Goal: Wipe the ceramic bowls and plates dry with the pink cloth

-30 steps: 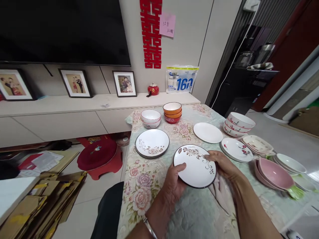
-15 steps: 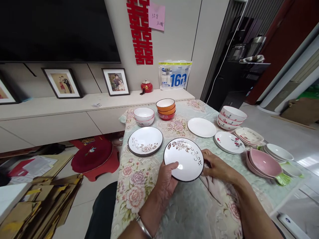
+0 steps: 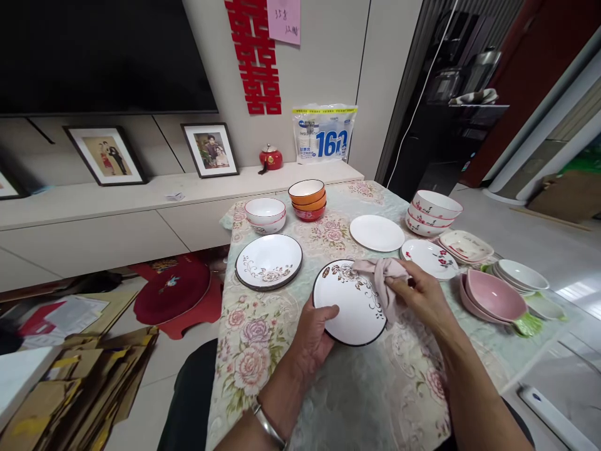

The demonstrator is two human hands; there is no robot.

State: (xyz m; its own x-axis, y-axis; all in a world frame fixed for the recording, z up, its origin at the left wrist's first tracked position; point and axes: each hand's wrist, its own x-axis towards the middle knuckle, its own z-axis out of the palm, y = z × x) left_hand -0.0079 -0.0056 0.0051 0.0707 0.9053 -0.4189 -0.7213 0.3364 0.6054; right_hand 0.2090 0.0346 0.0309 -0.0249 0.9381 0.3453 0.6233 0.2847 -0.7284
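A white plate (image 3: pixel 350 307) with a dark rim and brown flower pattern is tilted above the table, its left edge gripped by my left hand (image 3: pixel 312 329). The left thumb lies on the plate's face, with the fingers hidden underneath. My right hand (image 3: pixel 417 291) is closed on a pale pink cloth (image 3: pixel 387 282), which lies over the plate's upper right edge. To the left, a stack of similar dark-rimmed plates (image 3: pixel 268 260) rests on the flowered tablecloth (image 3: pixel 253 351).
Behind stand white bowls (image 3: pixel 265 216) and orange and red bowls (image 3: pixel 308 199). A plain white plate (image 3: pixel 376 233), flowered plates (image 3: pixel 429 258), stacked bowls (image 3: pixel 432 213), a square dish (image 3: pixel 466 245) and pink bowls (image 3: pixel 495 295) sit to the right. A red stool (image 3: pixel 176 294) stands left.
My right hand has brought the pink cloth up from beneath the plate's right side onto its upper right face. The left hand keeps its hold. The view has shifted slightly.
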